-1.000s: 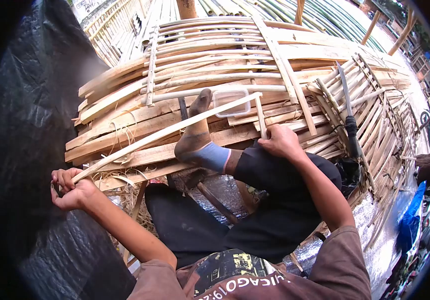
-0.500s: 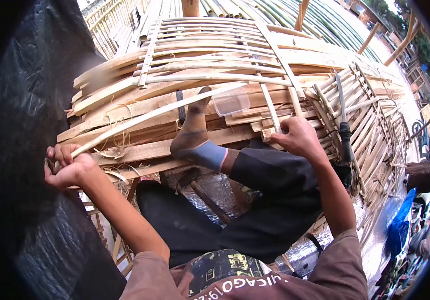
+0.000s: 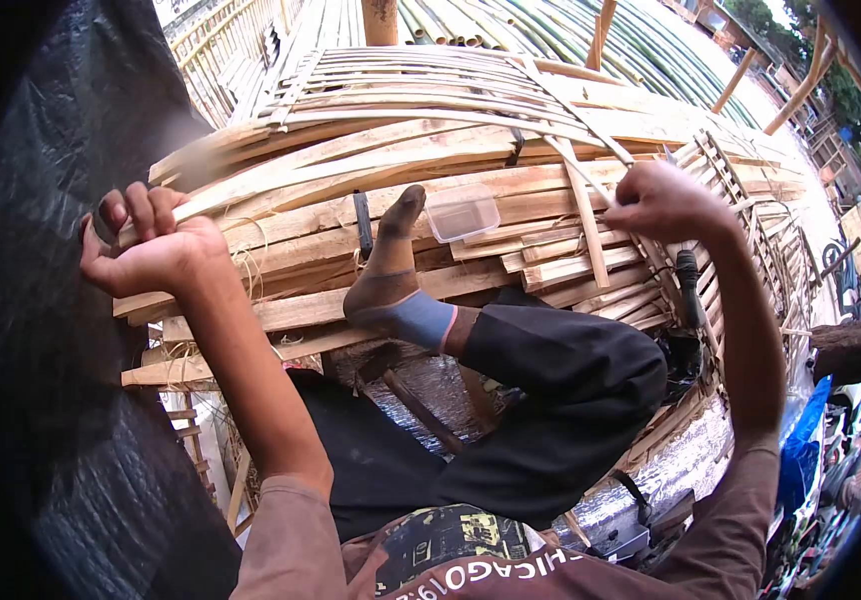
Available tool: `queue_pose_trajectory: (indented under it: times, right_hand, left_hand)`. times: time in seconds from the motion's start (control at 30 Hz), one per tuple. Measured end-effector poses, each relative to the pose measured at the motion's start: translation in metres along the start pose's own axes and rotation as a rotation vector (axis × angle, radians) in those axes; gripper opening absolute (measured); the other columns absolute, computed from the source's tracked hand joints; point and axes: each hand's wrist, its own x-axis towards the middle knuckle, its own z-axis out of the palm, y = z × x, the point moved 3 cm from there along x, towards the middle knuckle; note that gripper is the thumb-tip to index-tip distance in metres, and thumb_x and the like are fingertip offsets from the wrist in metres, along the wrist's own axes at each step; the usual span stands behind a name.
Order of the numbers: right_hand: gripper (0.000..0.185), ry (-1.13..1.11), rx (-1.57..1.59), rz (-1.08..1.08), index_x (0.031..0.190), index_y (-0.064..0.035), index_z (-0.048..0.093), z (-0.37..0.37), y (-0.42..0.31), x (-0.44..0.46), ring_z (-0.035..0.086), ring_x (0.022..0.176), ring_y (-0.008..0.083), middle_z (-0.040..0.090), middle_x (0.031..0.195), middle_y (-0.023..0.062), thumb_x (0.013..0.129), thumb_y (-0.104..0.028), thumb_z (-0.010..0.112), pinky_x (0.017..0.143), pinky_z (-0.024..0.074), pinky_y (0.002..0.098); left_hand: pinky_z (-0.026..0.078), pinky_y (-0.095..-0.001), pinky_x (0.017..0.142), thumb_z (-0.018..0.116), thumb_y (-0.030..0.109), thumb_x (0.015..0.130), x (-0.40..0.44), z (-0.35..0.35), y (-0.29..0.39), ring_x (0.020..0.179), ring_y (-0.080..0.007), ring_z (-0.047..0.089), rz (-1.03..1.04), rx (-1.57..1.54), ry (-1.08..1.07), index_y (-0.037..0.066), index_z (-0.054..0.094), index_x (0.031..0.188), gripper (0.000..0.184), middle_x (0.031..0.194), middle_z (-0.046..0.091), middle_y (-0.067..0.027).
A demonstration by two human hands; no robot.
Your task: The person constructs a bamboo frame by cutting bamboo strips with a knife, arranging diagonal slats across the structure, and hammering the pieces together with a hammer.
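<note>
My left hand (image 3: 156,240), at the left beside the black sheet, has its fingers curled round the end of a long pale wooden strip (image 3: 331,170). That strip runs up and right across the stacked planks. My right hand (image 3: 673,202), raised at the right, is closed on the end of a thin strip (image 3: 581,172) of a slatted bamboo frame, which lies tilted over the planks; its fingertips are partly blurred. The slatted frame (image 3: 431,85) spans the top of the pile. A clear plastic box (image 3: 462,212) rests on the planks beside my foot.
A knife with a black handle (image 3: 689,280) lies near my right forearm. A bundle of slatted bamboo (image 3: 751,220) is at the right. My foot (image 3: 391,270) rests against the plank pile (image 3: 301,307). A black plastic sheet (image 3: 81,300) hangs at the left. Bamboo poles lie beyond.
Both hands have risen, the right hand also moving right. The strip and slatted frame have shifted upward and tilted, showing more of the planks beneath.
</note>
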Motion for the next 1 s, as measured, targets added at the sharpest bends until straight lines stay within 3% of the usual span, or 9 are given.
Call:
queue_pose_trajectory:
  times: [0.13,0.2,0.23,0.3,0.5,0.6,0.7,0.8,1.0]
  right_hand:
    - [0.034,-0.01,0.095,0.01,0.063,0.0066,0.059,-0.049,-0.001,-0.008,0.048,0.042,0.0162,0.054,0.048,0.0095,0.085,-0.019,0.058,0.046,0.0425,0.0338]
    - [0.034,0.025,-0.032,0.023,0.072,0.0057,0.061,-0.07,0.003,-0.012,0.054,0.046,0.0149,0.057,0.055,0.0083,0.09,-0.023,0.057,0.047,0.0448,0.0316]
    - [0.032,0.194,-0.13,-0.233,0.077,0.0046,0.061,-0.086,0.021,-0.016,0.055,0.049,0.0136,0.058,0.06,0.0086,0.092,-0.023,0.058,0.047,0.0452,0.0306]
    - [0.027,0.365,-0.152,-0.295,0.088,0.0022,0.062,-0.117,0.022,-0.044,0.055,0.051,0.0109,0.058,0.068,0.0085,0.095,-0.023,0.057,0.046,0.0444,0.0283]
    - [0.018,0.411,0.07,-0.013,0.102,-0.0012,0.057,-0.161,0.04,-0.103,0.047,0.046,0.0071,0.055,0.069,0.0055,0.099,-0.019,0.054,0.042,0.0375,0.0231]
    - [0.018,0.279,0.064,0.108,0.101,-0.0017,0.055,-0.154,0.052,-0.131,0.043,0.043,0.006,0.053,0.066,0.0031,0.1,-0.02,0.053,0.04,0.0327,0.0215]
    - [0.021,0.526,0.35,0.021,0.095,-0.0029,0.057,-0.144,0.108,-0.164,0.041,0.041,0.005,0.05,0.06,0.0001,0.102,-0.022,0.049,0.038,0.0298,0.0213]
    - [0.027,0.305,0.365,0.015,0.092,-0.0052,0.059,-0.145,0.151,-0.178,0.038,0.04,0.0029,0.047,0.058,-0.0032,0.103,-0.027,0.046,0.038,0.0287,0.0214]
    - [0.037,0.732,0.991,0.115,0.095,-0.005,0.065,0.005,0.153,-0.119,0.034,0.05,0.0031,0.04,0.058,-0.0071,0.102,-0.036,0.045,0.048,0.0234,0.0219]
  left_hand:
    - [0.012,-0.0222,0.039,0.047,0.031,0.08,-0.008,0.015,0.006,0.038,-0.0089,0.018,-0.02,-0.028,-0.066,0.012,0.036,0.063,0.028,0.056,0.031,0.0012]
    - [0.013,-0.0221,0.038,0.047,0.03,0.079,-0.005,0.016,0.009,0.038,-0.0089,0.018,-0.024,-0.045,-0.065,0.011,0.036,0.063,0.027,0.059,0.033,0.0004]
    - [0.013,-0.0223,0.038,0.047,0.03,0.079,-0.001,0.018,0.013,0.038,-0.0089,0.018,0.02,-0.021,-0.019,0.011,0.036,0.063,0.027,0.059,0.033,0.0002]
    - [0.014,-0.0223,0.037,0.048,0.029,0.078,0.007,0.017,0.021,0.039,-0.0084,0.018,0.057,-0.051,-0.044,0.01,0.035,0.063,0.027,0.059,0.032,-0.0001]
    - [0.015,-0.0203,0.036,0.049,0.028,0.079,0.017,0.007,0.044,0.038,-0.007,0.018,0.014,-0.134,-0.115,0.011,0.035,0.063,0.027,0.055,0.029,0.0007]
    - [0.018,-0.0187,0.035,0.05,0.025,0.079,0.037,-0.012,0.052,0.037,-0.0068,0.018,-0.043,-0.192,-0.17,0.011,0.035,0.063,0.026,0.056,0.03,0.0011]
    - [0.022,-0.0173,0.032,0.051,0.02,0.077,0.066,-0.028,0.066,0.037,-0.0069,0.02,-0.052,-0.299,-0.218,0.011,0.035,0.064,0.023,0.061,0.034,0.0012]
    - [0.021,-0.0176,0.032,0.05,0.02,0.076,0.099,-0.043,0.085,0.036,-0.0072,0.021,-0.017,-0.351,-0.245,0.011,0.033,0.064,0.023,0.061,0.033,0.0016]
    - [0.02,-0.0178,0.033,0.05,0.021,0.075,0.094,-0.054,0.1,0.037,-0.0072,0.021,0.082,-0.248,-0.23,0.013,0.031,0.062,0.024,0.059,0.032,0.0028]
